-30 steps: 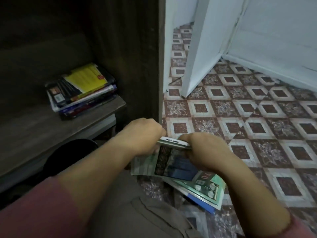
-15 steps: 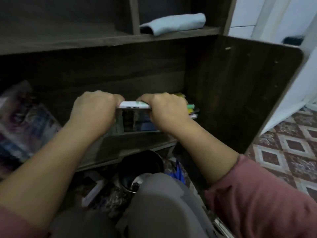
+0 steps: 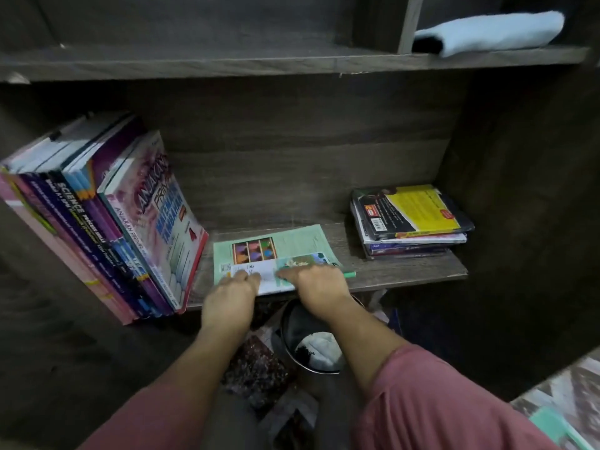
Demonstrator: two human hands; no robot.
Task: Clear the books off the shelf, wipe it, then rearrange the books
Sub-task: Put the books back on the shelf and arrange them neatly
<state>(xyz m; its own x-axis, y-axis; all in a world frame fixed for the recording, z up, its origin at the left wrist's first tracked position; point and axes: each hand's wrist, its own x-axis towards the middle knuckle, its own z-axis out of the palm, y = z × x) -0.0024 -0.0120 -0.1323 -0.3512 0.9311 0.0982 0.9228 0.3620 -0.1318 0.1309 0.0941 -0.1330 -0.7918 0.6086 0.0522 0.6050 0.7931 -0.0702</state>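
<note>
Floor: patterned floor tiles (image 3: 561, 381) show at the lower right, beside the dark cabinet side.
Bin: a black bin (image 3: 311, 339) stands below the shelf, something white inside.
Left grip: the left grip (image 3: 232, 297) has its fingers laid over the near edge of the thin books (image 3: 276, 248); thumb hidden, so I cannot tell if it pinches.
Right grip: the right grip (image 3: 316, 287) lies likewise on them, its hold just as unclear.
Thin books: flat on the shelf (image 3: 406, 274), mid-board at its front.
Left side: a row of books (image 3: 107, 222) leans rightward.
Right side: a stack of books (image 3: 409, 219) lies flat near the back panel.
Above: a pale blue cloth (image 3: 493, 32) rests folded on the upper shelf (image 3: 227, 63).
</note>
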